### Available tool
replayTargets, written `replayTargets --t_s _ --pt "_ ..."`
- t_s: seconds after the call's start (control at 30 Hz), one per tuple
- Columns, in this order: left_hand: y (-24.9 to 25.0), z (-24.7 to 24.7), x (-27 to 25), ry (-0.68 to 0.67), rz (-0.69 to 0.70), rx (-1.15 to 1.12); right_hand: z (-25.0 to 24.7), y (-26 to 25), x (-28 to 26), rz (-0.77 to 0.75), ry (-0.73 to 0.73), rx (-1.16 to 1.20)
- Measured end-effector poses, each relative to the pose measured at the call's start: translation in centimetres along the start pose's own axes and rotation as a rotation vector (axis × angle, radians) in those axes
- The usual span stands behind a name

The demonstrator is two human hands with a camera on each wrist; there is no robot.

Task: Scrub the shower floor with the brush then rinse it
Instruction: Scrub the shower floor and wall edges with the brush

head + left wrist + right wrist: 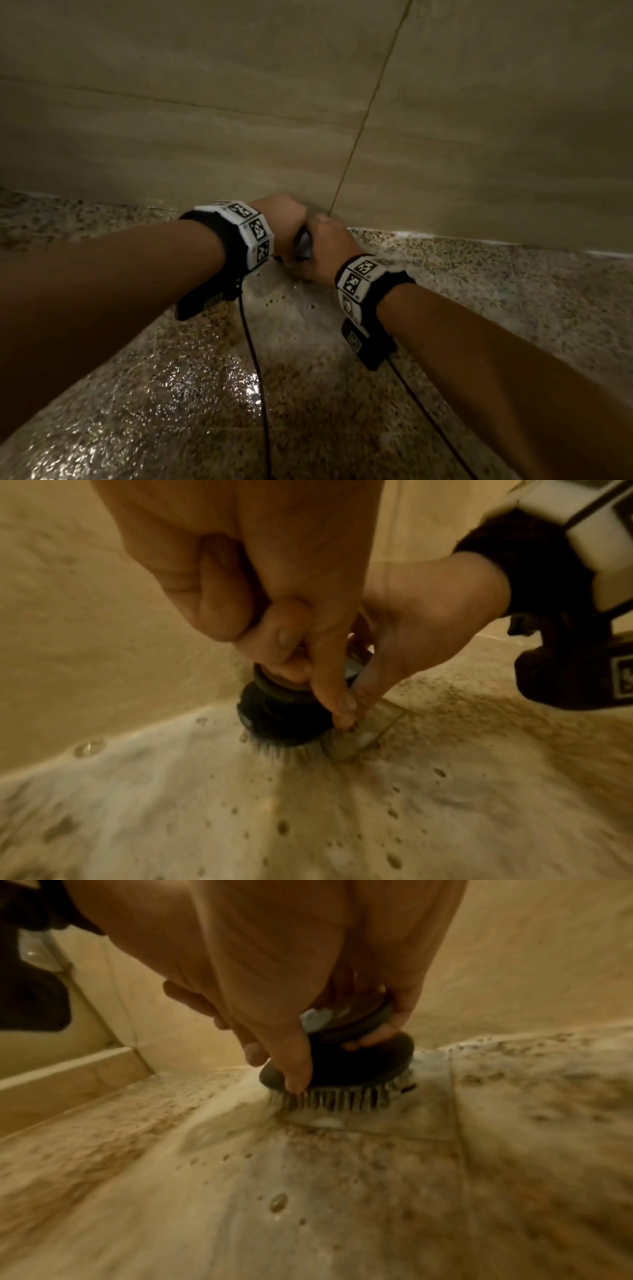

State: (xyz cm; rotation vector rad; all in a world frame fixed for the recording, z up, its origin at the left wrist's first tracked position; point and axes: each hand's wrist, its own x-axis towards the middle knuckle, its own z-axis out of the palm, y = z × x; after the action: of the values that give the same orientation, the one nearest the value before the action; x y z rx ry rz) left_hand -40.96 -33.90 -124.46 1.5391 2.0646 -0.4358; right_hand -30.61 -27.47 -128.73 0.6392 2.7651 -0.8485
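Directly beneath your two hands, the brush (342, 1066) stands upright with its bristles pressed into the foamy shower floor (291, 342), close to the wall (239, 102). Your left hand (284, 226) and right hand (325, 250) touch each other, both curled round the brush's knob from opposite sides. Its axis runs straight down, so neither hand is nearer. Suds (171, 791) lie toward you; I judge scrubbing unfinished, rinsing not yet begun.
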Motion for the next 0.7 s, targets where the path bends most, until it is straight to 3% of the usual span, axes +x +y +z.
replayTargets --t_s 0.1,0.23,0.33,0.47,0.6,0.7 --pt "0.7 -0.2 -0.1 -0.107 0.032 0.043 0.1 -0.3 -0.5 -0.001 -0.132 0.006" --pt "1.2 -1.0 0.1 -0.059 0.056 0.043 -0.6 0.1 -0.6 0.047 -0.025 0.028" --pt "1.8 -0.3 0.1 -0.125 0.064 0.030 -0.7 0.0 -1.4 0.025 -0.156 -0.031" --pt "2.1 0.0 -0.2 -0.029 0.062 0.017 -0.3 0.8 -1.8 0.041 -0.034 -0.022" --pt "2.9 0.1 -0.5 -0.058 0.090 -0.012 -1.3 1.0 -2.4 -0.009 -0.149 -0.094" --pt "2.9 -0.1 -0.5 0.015 0.063 -0.044 -1.8 2.2 -2.4 -0.021 -0.047 -0.121"
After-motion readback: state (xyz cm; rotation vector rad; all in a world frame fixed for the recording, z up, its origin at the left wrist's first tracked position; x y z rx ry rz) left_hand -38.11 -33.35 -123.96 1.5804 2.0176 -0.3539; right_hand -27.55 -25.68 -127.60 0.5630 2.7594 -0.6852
